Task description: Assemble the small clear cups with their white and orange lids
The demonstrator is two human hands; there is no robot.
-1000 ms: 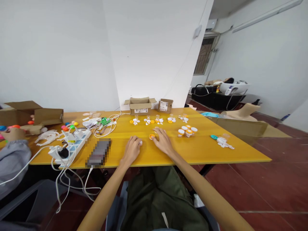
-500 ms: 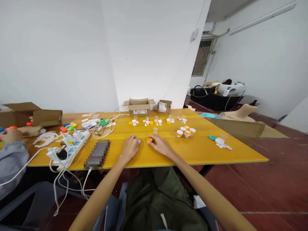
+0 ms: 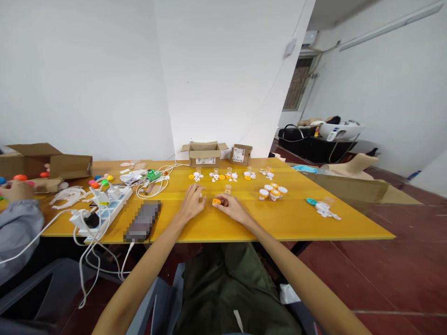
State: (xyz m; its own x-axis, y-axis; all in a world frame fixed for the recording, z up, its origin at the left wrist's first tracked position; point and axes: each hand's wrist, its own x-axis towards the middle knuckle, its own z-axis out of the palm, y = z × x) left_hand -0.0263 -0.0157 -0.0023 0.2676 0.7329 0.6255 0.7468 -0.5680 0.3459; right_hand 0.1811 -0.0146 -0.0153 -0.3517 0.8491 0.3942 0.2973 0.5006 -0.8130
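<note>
My right hand (image 3: 233, 207) grips an orange round cap (image 3: 216, 202) just above the table, between thumb and fingers. To its left, my left hand (image 3: 191, 203) has its fingers apart; a tiny white piece (image 3: 200, 195) shows by the fingertips, and I cannot tell whether they touch it. A small clear cup (image 3: 227, 189) stands just beyond my right hand. On the right, several clear cups with white and orange lids (image 3: 274, 191) stand in a cluster. Small piles of white parts, orange rings and clear cups (image 3: 230, 176) line the far side.
A power strip (image 3: 111, 211) with tangled white cables and a phone (image 3: 142, 221) lie to my left. Two cardboard boxes (image 3: 205, 156) stand by the wall. A teal ring (image 3: 311, 201) and white parts (image 3: 326, 211) lie far right. Another person's hand (image 3: 19, 190) is at the left edge.
My left hand's fingers have lifted and spread apart from a closer pinch near the white piece. The orange cap in my right hand has tilted. The view has shifted slightly.
</note>
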